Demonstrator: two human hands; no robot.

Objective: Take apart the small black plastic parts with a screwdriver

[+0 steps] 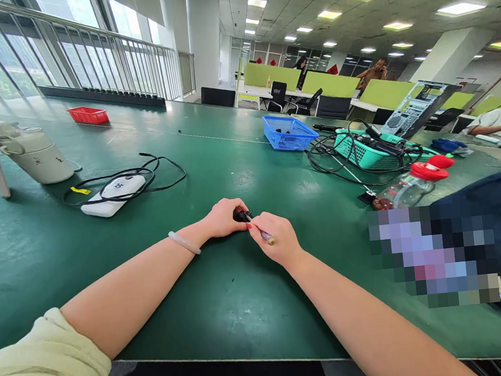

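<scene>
My left hand [226,219] is closed around a small black part [241,215], holding it just above or on the green table; its exact kind is hidden by the fingers. In my right hand [279,237] is a slim pen-like tool [266,237] with a tan end. The tool slants down to the left, and its front end meets the black part. Whether it is a pen or a small screwdriver I cannot tell. Both hands are close together at the middle of the table.
To the left are a white device [116,196] with a looped black cable, a cream jug [39,155] and a red tray [88,115]. To the right stand a blue basket [291,140], a teal basket [365,156] with cables, a red-lidded jar [410,187] and a dark bag [497,223].
</scene>
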